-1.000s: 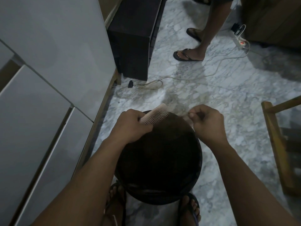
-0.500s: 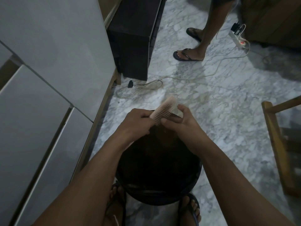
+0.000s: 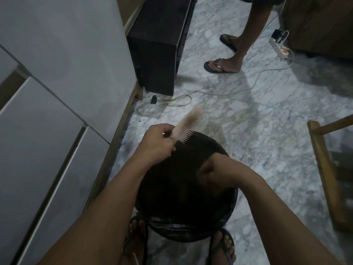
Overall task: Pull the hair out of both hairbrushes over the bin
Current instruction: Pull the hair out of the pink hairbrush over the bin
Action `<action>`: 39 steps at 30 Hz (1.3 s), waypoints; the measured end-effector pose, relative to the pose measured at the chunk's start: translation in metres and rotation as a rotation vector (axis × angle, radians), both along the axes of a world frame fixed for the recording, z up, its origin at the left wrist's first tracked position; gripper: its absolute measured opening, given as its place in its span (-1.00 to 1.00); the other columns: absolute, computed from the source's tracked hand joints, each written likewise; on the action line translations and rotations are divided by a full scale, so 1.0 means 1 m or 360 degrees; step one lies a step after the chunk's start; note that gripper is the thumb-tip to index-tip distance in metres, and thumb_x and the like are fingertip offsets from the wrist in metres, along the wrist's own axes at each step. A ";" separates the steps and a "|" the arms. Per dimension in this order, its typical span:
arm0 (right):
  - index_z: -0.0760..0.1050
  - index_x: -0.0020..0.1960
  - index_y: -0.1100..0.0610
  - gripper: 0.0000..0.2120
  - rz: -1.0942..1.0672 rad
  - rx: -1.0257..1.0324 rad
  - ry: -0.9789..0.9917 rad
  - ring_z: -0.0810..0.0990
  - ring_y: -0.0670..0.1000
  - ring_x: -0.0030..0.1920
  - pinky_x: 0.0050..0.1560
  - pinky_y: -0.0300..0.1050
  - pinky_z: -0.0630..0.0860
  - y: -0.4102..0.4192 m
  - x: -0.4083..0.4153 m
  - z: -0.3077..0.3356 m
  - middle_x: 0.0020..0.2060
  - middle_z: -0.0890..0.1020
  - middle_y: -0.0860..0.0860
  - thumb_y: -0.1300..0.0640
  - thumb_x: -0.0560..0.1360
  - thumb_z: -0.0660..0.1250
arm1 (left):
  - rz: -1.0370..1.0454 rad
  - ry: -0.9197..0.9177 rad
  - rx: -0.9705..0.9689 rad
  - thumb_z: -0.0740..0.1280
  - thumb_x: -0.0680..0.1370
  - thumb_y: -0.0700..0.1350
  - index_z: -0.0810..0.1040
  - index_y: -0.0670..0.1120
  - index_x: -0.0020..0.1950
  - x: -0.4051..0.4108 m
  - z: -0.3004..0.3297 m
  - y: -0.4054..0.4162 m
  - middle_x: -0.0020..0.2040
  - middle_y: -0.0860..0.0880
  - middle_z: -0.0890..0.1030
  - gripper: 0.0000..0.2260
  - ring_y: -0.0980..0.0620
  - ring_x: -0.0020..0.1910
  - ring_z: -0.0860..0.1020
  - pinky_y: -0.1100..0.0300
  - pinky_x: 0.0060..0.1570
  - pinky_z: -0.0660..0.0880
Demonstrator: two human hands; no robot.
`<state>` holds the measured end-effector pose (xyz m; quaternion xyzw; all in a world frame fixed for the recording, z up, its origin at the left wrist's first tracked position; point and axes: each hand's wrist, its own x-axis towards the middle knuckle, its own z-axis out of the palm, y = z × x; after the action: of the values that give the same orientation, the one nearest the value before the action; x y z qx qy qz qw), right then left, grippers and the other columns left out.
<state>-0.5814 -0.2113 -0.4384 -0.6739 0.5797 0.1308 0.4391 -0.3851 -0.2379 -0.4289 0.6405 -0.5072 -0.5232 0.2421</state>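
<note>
A pale pink hairbrush (image 3: 188, 124) with wide teeth is held by its handle in my left hand (image 3: 158, 142), above the far rim of the bin. Its teeth point down and to the right. The round black bin (image 3: 191, 233) stands on the floor between my feet, and its inside is very dark. My right hand (image 3: 211, 172) is lowered into the bin's mouth, apart from the brush. Its fingers are lost in the dark, so I cannot see whether they hold hair. Only one hairbrush is in view.
Grey cabinet fronts (image 3: 57, 111) run along the left. A black box (image 3: 156, 54) stands behind the bin, with loose cables (image 3: 172, 101) and a power strip (image 3: 279, 47) on the marble floor. Another person's sandalled feet (image 3: 222, 66) stand ahead. A wooden frame (image 3: 324, 169) is at the right.
My right hand has left the brush's teeth and dropped down into the bin. My left hand has tilted the brush's head up and away.
</note>
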 end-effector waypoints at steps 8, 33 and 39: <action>0.55 0.10 0.21 -0.82 -0.1710 0.0326 -0.1264 0.65 0.02 0.01 0.17 0.01 0.51 -0.011 0.012 0.014 -0.03 0.66 0.09 0.21 0.51 0.34 | -0.0327 -0.0037 0.0074 0.32 0.53 -0.35 0.65 0.06 -0.05 -0.006 0.002 0.006 -0.06 -0.22 0.69 -0.70 0.00 -0.26 0.61 0.04 -0.21 0.58; 0.61 -0.16 0.24 -0.91 -0.1226 -0.0394 -0.0683 0.58 0.04 -0.27 -0.20 -0.08 0.52 -0.011 0.004 0.010 -0.34 0.65 0.07 0.26 0.49 0.36 | -0.0226 -0.0304 -0.0136 0.31 0.60 -0.24 0.68 -0.04 0.18 -0.001 -0.005 0.001 -0.26 0.04 0.60 -0.76 0.12 -0.30 0.54 0.22 -0.32 0.47; 0.40 0.21 0.22 -0.68 -0.1461 -0.0078 -0.1149 0.60 0.04 0.05 0.04 -0.03 0.54 -0.012 0.007 0.006 -0.02 0.61 0.07 0.32 0.48 0.36 | -0.0370 -0.0011 0.0073 0.32 0.55 -0.34 0.66 0.12 -0.10 -0.006 -0.001 0.005 -0.07 -0.21 0.71 -0.66 0.02 -0.25 0.63 0.10 -0.26 0.55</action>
<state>-0.5745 -0.2233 -0.4325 -0.3655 0.6289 -0.3243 0.6048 -0.3914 -0.2324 -0.4294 0.5846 -0.5667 -0.5572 0.1634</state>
